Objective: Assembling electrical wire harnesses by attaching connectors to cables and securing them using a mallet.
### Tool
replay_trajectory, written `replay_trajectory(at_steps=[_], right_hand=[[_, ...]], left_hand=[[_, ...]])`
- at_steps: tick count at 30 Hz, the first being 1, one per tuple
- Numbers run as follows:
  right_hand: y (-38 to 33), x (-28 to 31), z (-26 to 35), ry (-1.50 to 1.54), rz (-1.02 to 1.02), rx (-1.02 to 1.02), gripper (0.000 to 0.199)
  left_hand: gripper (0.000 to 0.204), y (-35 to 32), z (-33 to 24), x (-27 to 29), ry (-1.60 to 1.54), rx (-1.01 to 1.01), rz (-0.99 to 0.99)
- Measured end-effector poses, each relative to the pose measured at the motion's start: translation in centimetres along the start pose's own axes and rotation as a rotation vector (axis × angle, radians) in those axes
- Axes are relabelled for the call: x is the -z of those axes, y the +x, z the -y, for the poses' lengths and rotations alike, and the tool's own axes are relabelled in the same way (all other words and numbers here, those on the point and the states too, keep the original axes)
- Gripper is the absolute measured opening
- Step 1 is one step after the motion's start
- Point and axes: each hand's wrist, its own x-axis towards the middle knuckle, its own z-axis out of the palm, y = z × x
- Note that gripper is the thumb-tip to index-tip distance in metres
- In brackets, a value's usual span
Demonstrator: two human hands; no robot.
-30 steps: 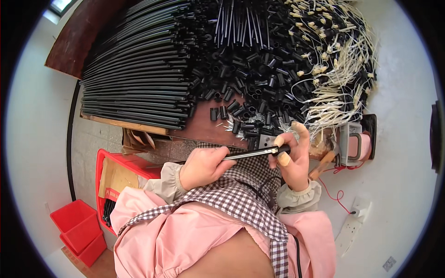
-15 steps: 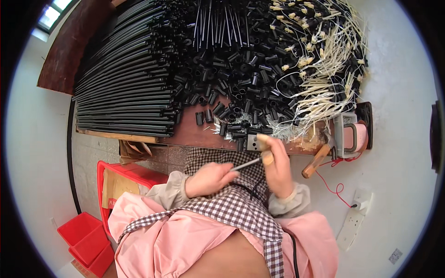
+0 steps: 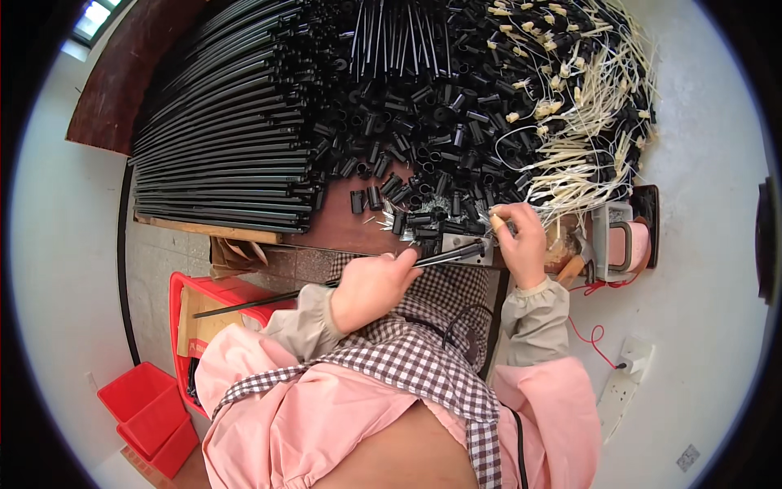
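My left hand [image 3: 371,289] is closed around a thin black rod [image 3: 244,306]. The rod runs from above the red bin, under my wrist, to its thicker end [image 3: 448,256] at a small metal block [image 3: 479,253] on the table's front edge. Just right of that block, my right hand [image 3: 523,244] has thumb and forefinger drawn together beside a heap of small silver pins [image 3: 440,205]. A yellowish cover sits on a fingertip. Whatever lies between those fingers is too small to make out. Short black tubes [image 3: 419,220] lie around the pins.
Long black rods [image 3: 220,163] are stacked at the left. White wires with cream connectors [image 3: 578,155] heap up at the right. A hammer's wooden handle [image 3: 571,270] shows beside my right wrist, near a grey box [image 3: 601,236]. Red bins [image 3: 151,407] stand lower left.
My right hand has moved right and up, from the metal block to beside the pins. The rod in my left hand now shows at full length, its end at the block.
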Motion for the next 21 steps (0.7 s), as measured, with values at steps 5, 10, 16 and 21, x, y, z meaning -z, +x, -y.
replay_trajectory(at_steps=[5, 10, 16, 21], right_hand=[[-1.0, 1.3, 0.5, 0.163, -0.009, -0.160, 0.009], [-2.9, 1.2, 2.9, 0.736, 0.128, -0.469, 0.010], [-3.3, -0.6, 2.5, 0.545, 0.106, -0.154, 0.012], [-3.3, -0.6, 3.6, 0.344, 0.065, -0.110, 0.013]], left_hand=[[0.020, 1.2, 0.4, -0.4, -0.072, -0.010, 0.108], [0.021, 0.5, -1.0, 0.2, 0.007, 0.007, 0.043], [0.021, 0.7, -1.7, 1.0, 0.035, 0.016, 0.016], [0.020, 0.6, -1.8, 0.8, 0.030, 0.031, 0.026]])
